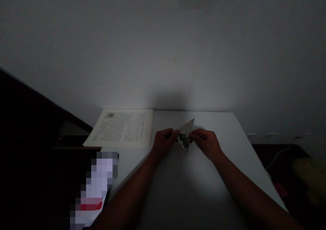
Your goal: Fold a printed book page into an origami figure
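A small piece of folded printed paper (185,139), with pointed corners and a dark picture on its lower part, is held up over the white table. My left hand (165,141) pinches its left edge between thumb and fingers. On the opposite side, my right hand (205,141) grips the right edge with its fingertips. One sharp corner points up and to the right, another points down. Parts of the paper's edges are hidden behind my fingers.
An open printed sheet or booklet (124,128) lies at the table's back left. A lit, pixelated phone-like screen (99,186) is at the left edge of the white table (173,189). The wall (163,53) stands directly behind. A pale cable (278,153) hangs at right.
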A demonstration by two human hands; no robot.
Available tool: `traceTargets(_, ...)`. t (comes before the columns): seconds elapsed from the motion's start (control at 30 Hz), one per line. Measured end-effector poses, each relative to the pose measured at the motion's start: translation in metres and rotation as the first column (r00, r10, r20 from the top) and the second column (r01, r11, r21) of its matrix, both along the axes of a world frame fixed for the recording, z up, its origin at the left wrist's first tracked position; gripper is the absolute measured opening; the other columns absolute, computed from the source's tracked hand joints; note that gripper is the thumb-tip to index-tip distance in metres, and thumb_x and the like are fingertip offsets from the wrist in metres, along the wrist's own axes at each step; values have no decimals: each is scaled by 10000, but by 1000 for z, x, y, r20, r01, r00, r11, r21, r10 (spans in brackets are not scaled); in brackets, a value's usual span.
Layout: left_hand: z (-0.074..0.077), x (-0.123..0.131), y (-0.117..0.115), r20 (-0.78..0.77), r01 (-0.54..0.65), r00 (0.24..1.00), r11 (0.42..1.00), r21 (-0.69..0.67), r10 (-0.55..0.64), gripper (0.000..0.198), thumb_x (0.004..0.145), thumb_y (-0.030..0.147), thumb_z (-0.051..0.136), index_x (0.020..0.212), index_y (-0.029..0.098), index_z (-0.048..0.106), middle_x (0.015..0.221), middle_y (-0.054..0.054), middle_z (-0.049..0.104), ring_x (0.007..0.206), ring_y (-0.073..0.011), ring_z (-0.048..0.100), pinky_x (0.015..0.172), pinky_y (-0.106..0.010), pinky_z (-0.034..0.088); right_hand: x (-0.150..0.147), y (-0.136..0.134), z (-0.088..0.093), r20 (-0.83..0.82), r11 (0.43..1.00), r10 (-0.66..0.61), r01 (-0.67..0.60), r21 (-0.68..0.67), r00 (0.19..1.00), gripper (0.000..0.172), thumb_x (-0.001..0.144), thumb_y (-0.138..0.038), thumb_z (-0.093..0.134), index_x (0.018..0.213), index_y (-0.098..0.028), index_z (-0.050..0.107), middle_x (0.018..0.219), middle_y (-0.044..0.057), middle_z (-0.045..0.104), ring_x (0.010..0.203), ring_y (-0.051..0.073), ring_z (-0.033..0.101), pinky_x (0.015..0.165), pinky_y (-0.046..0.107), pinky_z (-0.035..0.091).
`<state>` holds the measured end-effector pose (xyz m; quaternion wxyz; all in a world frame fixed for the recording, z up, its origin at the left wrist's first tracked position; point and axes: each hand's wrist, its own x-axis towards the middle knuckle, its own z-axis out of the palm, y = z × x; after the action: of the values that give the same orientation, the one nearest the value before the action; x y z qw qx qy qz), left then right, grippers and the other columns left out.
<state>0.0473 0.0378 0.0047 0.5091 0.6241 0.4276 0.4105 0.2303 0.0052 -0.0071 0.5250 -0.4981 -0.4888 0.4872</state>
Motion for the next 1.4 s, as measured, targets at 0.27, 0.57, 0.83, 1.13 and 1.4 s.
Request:
traceTargets(0.27, 2, -3, 0, 68, -4, 998, 1000, -30, 6, 496, 830, 542, 461, 543, 143, 527, 499, 21, 445, 491, -93, 403, 495, -227, 305, -1, -1, 0, -40, 1000, -10, 9, -11, 999, 227, 701, -389, 718, 714, -165, 691, 623, 32, 672, 580, 152, 599, 600, 312, 491)
traceTargets(0.57, -1, -3, 0, 9, -102, 995, 995, 19, 102, 430, 835, 473, 491, 553, 149, 522, 497, 36, 437, 491, -88, 393, 499, -220, 303, 0, 0, -5, -125, 1000, 6, -2, 31, 992, 200, 745, -351, 692, 808, -162, 688, 654, 23, 665, 609, 144, 594, 618, 302, 477)
traceTargets(0.83, -2, -3, 0, 0, -82, 997, 996, 36, 82, 429, 851, 472, 475, 580, 147, 541, 518, 32, 457, 507, -92, 407, 514, -220, 311, 1, 0, -6, -97, 999, -23, 26, 31, 995, 217, 749, -383, 683, 787, -169, 683, 646, 26, 663, 599, 145, 589, 601, 294, 473)
traceTargets(1.13, -2, -4, -1, -6, -44, 999, 998, 37, 44, 452, 849, 490, 460, 565, 147, 535, 498, 34, 435, 498, -96, 409, 508, -220, 306, 2, 0, -7, -44, 999, -27, 29, 37, 999, 235, 734, -403, 682, 771, -171, 674, 629, 28, 654, 591, 154, 592, 596, 307, 489)
traceTargets(1.4, 0, -5, -1, 3, -24, 1000, 999, 46, 24, 452, 848, 482, 456, 557, 145, 530, 504, 33, 430, 503, -94, 407, 512, -223, 303, -3, -1, -3, 65, 999, -46, 44, 31, 997, 217, 744, -383, 664, 755, -166, 667, 626, 22, 653, 581, 142, 591, 581, 288, 484)
